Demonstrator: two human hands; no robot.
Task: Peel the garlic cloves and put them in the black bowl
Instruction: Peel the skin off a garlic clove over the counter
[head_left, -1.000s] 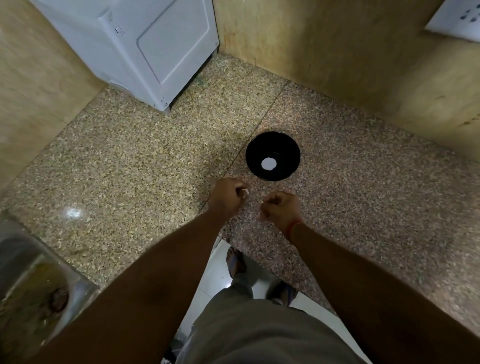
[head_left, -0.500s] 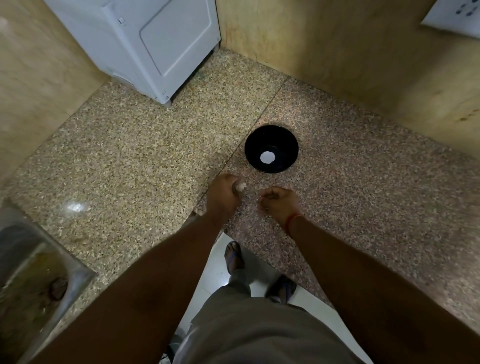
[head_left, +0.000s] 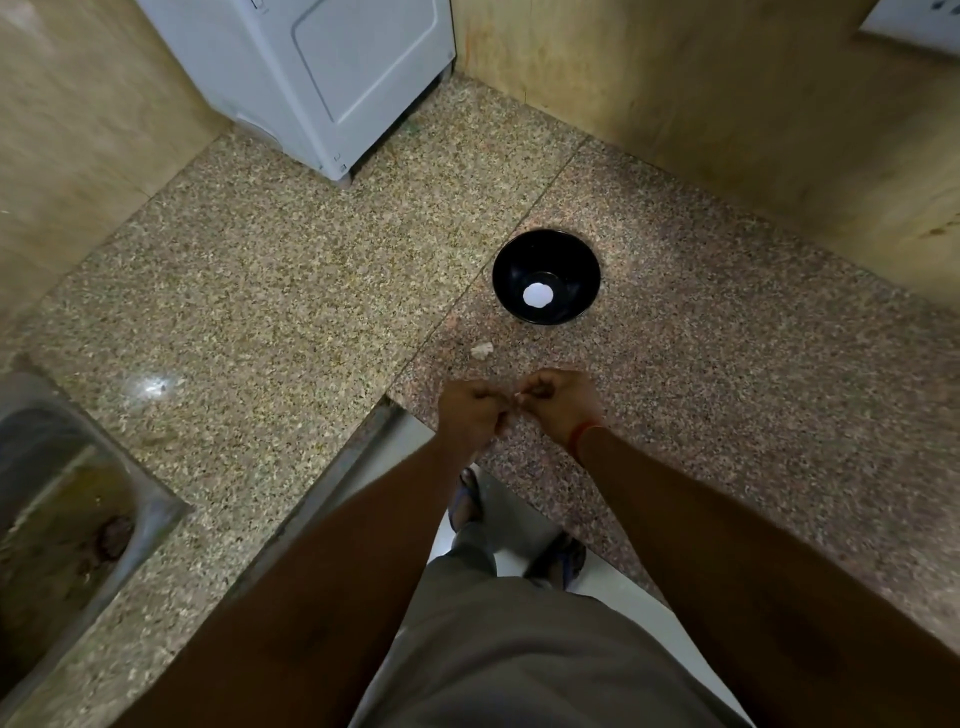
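Note:
The black bowl (head_left: 566, 265) stands on the granite counter (head_left: 727, 364), with a round white patch at its bottom. A small pale garlic piece (head_left: 482, 351) lies on the counter between the bowl and my hands. My left hand (head_left: 470, 413) and my right hand (head_left: 558, 402) are curled and meet just above the counter's front edge. Between their fingertips they pinch a tiny white garlic clove (head_left: 517, 397), mostly hidden by the fingers.
A white appliance (head_left: 337, 67) stands in the back corner against the tan walls. A steel sink (head_left: 62, 519) is sunk into the counter at the left. A white socket plate (head_left: 914, 21) hangs on the wall at top right. The counter's inner corner edge (head_left: 389, 410) is by my left wrist.
My left hand let go of the garlic piece, which now lies on the counter. Both hands pulled back toward me and came together around a small clove.

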